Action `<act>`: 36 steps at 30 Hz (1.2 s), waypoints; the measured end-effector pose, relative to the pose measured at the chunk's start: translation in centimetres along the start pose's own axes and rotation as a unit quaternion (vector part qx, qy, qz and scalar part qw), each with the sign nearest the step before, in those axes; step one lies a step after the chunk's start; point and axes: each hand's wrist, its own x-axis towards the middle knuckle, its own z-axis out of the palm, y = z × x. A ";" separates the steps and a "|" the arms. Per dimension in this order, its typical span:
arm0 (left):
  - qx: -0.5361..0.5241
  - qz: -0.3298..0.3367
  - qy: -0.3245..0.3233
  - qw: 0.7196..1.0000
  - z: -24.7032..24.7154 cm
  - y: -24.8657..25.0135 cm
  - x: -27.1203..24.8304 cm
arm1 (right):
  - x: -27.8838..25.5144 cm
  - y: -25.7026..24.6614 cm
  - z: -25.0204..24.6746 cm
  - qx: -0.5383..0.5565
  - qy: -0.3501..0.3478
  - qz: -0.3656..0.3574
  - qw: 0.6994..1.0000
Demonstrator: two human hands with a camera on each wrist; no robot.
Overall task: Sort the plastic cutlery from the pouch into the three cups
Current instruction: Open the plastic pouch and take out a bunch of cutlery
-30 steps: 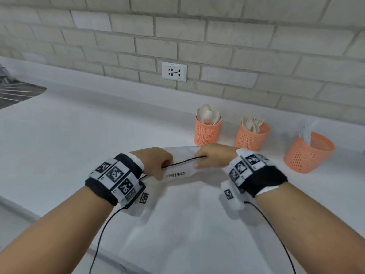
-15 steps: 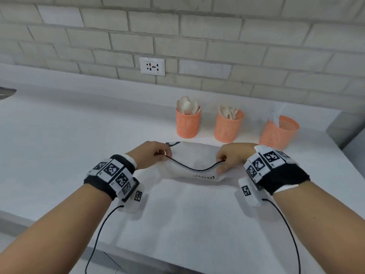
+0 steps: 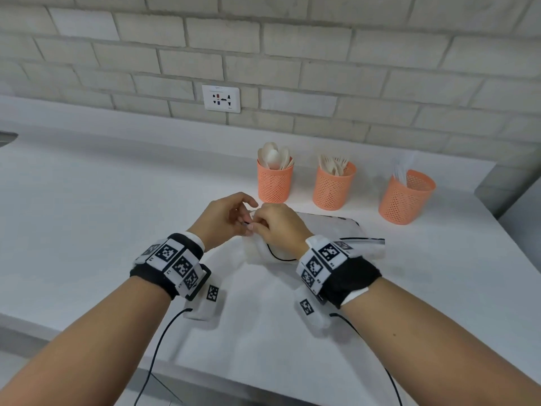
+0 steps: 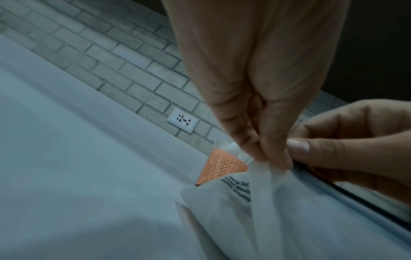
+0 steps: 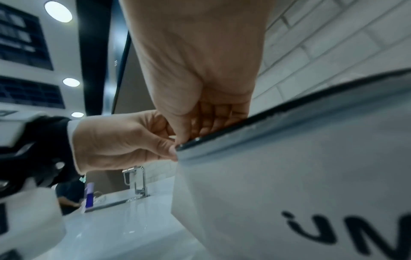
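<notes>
A white fabric pouch point(image 3: 330, 230) with a black zip edge lies on the counter before three orange mesh cups. My left hand point(image 3: 231, 218) pinches the pouch's left corner point(image 4: 262, 168) between thumb and fingers. My right hand point(image 3: 278, 227) meets it there, its fingers curled on the black zip edge point(image 5: 222, 133) of the pouch point(image 5: 289, 184). The left cup point(image 3: 274, 183) holds spoons, the middle cup point(image 3: 333, 184) forks, the right cup point(image 3: 405, 197) clear plastic pieces. What the pouch holds is hidden.
The white counter point(image 3: 117, 215) runs back to a brick wall with a socket point(image 3: 221, 98). A sink edge point(image 3: 7, 137) shows at far left, a tap point(image 5: 138, 181) in the right wrist view. Cables hang from both wrists over the counter's front edge.
My hands, spread to the pouch's two ends half a second ago, have come together at its left corner. The right hand has slid left along the zip edge. The view has shifted.
</notes>
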 end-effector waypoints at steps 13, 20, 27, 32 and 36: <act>-0.086 -0.056 0.155 0.983 -2.8 -3.1 -0.1 | -3.3 -1.4 -1.3 -0.287 -0.070 -0.017 0.955; -0.063 -0.035 0.178 0.981 -2.0 -1.8 0.7 | -6.6 1.9 -4.6 -0.305 -0.043 0.071 0.949; -0.070 0.002 0.231 0.970 -1.0 0.1 1.3 | -9.4 6.8 -9.0 -0.286 0.069 0.216 0.931; 0.100 -0.001 -0.006 0.995 0.5 2.5 0.8 | -10.6 8.6 -7.3 -0.266 0.147 0.206 0.930; 0.284 0.038 -0.124 0.950 3.8 4.6 1.0 | -10.9 9.2 -6.6 -0.261 0.134 0.202 0.934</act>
